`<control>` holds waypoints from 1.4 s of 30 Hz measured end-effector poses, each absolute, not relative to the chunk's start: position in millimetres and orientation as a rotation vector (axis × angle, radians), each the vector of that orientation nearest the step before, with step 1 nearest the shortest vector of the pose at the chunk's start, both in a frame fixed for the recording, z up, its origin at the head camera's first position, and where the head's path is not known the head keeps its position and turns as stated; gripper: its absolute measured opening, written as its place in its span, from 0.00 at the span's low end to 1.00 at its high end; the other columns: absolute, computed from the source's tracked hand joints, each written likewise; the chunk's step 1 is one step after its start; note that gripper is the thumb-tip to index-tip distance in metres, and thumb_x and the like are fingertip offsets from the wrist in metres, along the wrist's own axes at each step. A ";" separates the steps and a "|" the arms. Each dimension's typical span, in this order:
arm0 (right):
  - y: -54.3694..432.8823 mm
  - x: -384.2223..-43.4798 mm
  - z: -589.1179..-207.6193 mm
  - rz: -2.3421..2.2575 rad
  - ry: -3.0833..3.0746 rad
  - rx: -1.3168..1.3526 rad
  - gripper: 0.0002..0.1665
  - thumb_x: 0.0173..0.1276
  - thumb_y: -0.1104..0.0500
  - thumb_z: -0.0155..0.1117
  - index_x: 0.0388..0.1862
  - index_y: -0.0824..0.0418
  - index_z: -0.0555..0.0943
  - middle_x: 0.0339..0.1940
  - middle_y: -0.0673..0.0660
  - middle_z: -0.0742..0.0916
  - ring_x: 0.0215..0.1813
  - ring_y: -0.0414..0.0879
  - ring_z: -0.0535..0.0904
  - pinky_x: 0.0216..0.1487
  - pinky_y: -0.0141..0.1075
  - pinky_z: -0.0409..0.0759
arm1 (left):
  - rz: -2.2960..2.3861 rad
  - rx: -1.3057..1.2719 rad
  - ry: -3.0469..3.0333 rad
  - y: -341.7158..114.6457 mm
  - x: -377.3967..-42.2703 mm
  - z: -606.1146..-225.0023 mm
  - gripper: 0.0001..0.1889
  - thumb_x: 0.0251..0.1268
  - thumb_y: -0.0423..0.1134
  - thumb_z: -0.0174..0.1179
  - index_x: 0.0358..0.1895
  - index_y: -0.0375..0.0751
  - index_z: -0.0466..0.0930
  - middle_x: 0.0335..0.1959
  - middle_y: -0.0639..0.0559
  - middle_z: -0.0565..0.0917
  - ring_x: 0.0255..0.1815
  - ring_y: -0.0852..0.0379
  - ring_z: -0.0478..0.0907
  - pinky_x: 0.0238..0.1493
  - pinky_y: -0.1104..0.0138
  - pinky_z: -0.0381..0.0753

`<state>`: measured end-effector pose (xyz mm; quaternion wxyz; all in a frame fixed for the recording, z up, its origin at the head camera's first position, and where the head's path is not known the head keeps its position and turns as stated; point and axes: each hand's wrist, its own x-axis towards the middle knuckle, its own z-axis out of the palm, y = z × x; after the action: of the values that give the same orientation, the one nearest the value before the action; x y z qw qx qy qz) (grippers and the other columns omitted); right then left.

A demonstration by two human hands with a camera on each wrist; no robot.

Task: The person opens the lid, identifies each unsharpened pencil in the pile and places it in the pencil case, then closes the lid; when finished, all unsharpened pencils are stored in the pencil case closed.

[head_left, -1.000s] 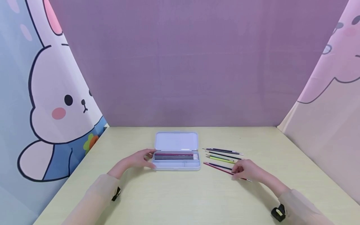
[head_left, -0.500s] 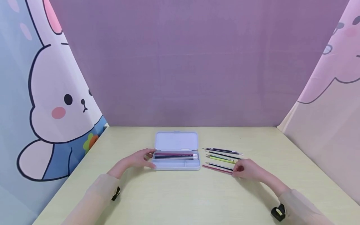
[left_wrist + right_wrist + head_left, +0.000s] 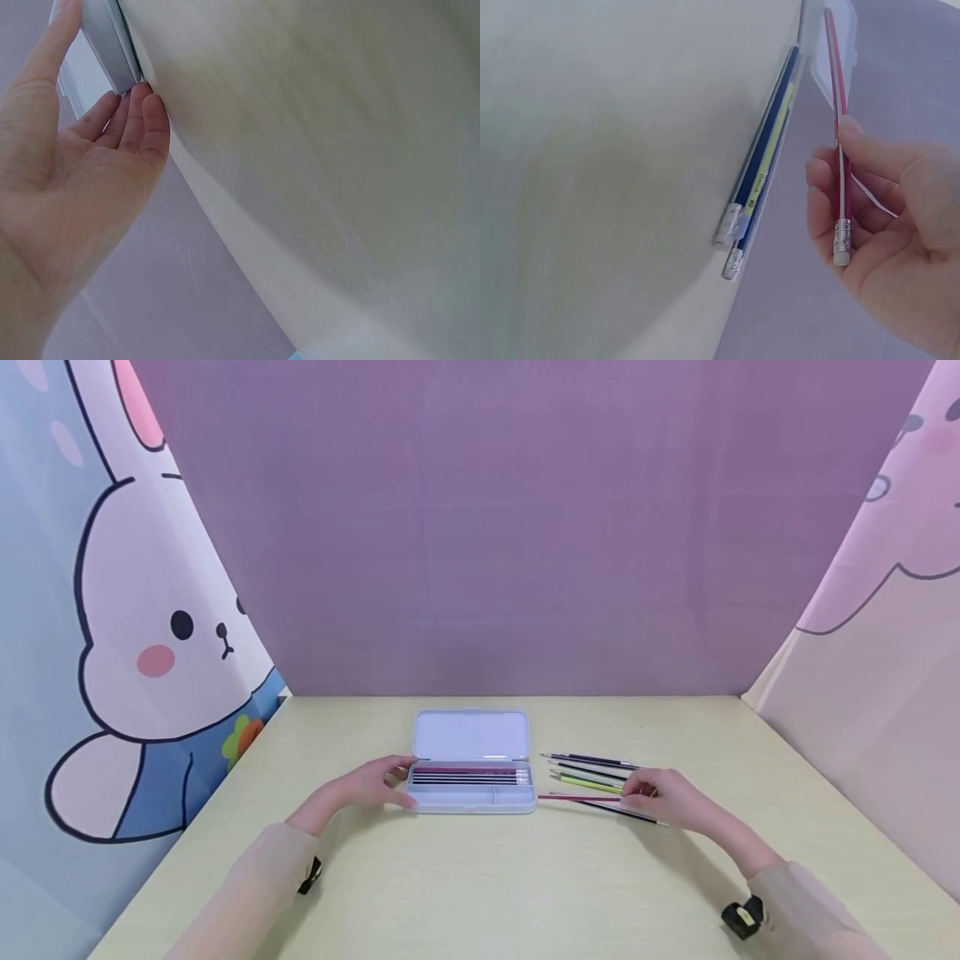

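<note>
A white pencil case [image 3: 450,811] lies with its lid [image 3: 471,735] raised. Several pencils [image 3: 465,777], one reddish and others dark-striped, fill its rear compartment. My left hand [image 3: 367,783] holds the case's left end, thumb at the front corner and fingers at the back; the left wrist view shows the fingertips against its end. Between thumb and fingers my right hand [image 3: 666,795] pinches a red pencil [image 3: 840,187] near its eraser end. Its tip points left, close to the case's right side. In the head view the red pencil crosses over a dark pencil [image 3: 637,816].
Right of the case lie several more pencils: dark ones [image 3: 596,761] at the back and a yellow-green one [image 3: 588,782] nearer. They sit by the right hand on the pale table [image 3: 465,893]. A purple backdrop [image 3: 517,543] rises behind the table.
The right hand has picked up the red pencil and moved it slightly back, above the dark pencil, which now points out to the right. The left hand stays at the case.
</note>
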<state>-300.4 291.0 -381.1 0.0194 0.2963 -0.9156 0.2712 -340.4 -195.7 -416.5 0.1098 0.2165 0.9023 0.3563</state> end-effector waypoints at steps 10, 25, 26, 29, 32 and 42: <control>269.9 -305.6 -371.1 0.861 -2.769 0.886 0.06 0.65 0.55 0.63 0.32 0.56 0.80 0.29 0.46 0.81 0.30 0.33 0.74 0.31 0.30 0.75 | 1.053 0.692 2.648 -195.8 -340.6 -416.3 0.44 0.49 0.46 0.72 0.67 0.30 0.61 0.60 0.37 0.72 0.57 0.42 0.71 0.57 0.52 0.75; 235.5 -321.0 -368.0 0.847 -2.740 0.874 0.04 0.63 0.61 0.65 0.36 0.59 0.83 0.29 0.47 0.81 0.29 0.34 0.70 0.30 0.28 0.73 | 1.059 0.680 2.650 -194.4 -339.8 -416.4 0.44 0.48 0.47 0.72 0.67 0.31 0.61 0.60 0.38 0.73 0.56 0.44 0.72 0.57 0.53 0.74; 231.8 -322.1 -367.6 0.847 -2.739 0.878 0.04 0.62 0.62 0.65 0.36 0.59 0.83 0.29 0.47 0.81 0.29 0.35 0.70 0.30 0.28 0.73 | 1.058 0.681 2.650 -194.5 -339.7 -416.6 0.44 0.48 0.47 0.72 0.67 0.31 0.61 0.60 0.38 0.73 0.56 0.44 0.72 0.57 0.53 0.75; 220.1 -325.7 -367.7 0.853 -2.744 0.883 0.04 0.63 0.62 0.64 0.36 0.59 0.83 0.28 0.47 0.80 0.28 0.36 0.69 0.29 0.28 0.71 | 1.057 0.678 2.653 -195.2 -338.9 -417.0 0.44 0.48 0.47 0.72 0.67 0.31 0.61 0.60 0.37 0.73 0.56 0.43 0.72 0.57 0.53 0.74; 208.0 -328.8 -367.4 0.889 -2.739 0.895 0.05 0.62 0.62 0.64 0.37 0.60 0.84 0.29 0.48 0.80 0.28 0.36 0.70 0.28 0.28 0.72 | 1.060 0.668 2.655 -196.0 -337.9 -416.1 0.45 0.48 0.47 0.72 0.67 0.31 0.61 0.60 0.37 0.72 0.57 0.43 0.72 0.57 0.53 0.74; 178.5 -337.8 -372.5 0.919 -2.717 0.994 0.06 0.63 0.66 0.62 0.38 0.62 0.84 0.30 0.51 0.82 0.28 0.36 0.71 0.29 0.27 0.73 | 1.043 0.656 2.650 -196.6 -339.5 -416.6 0.44 0.50 0.49 0.71 0.68 0.33 0.60 0.61 0.39 0.72 0.58 0.43 0.71 0.58 0.53 0.74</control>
<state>-337.8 178.5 -372.5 0.0533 0.3269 -0.8938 0.3024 -339.5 -196.6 -416.6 0.1094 0.2230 0.9014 0.3546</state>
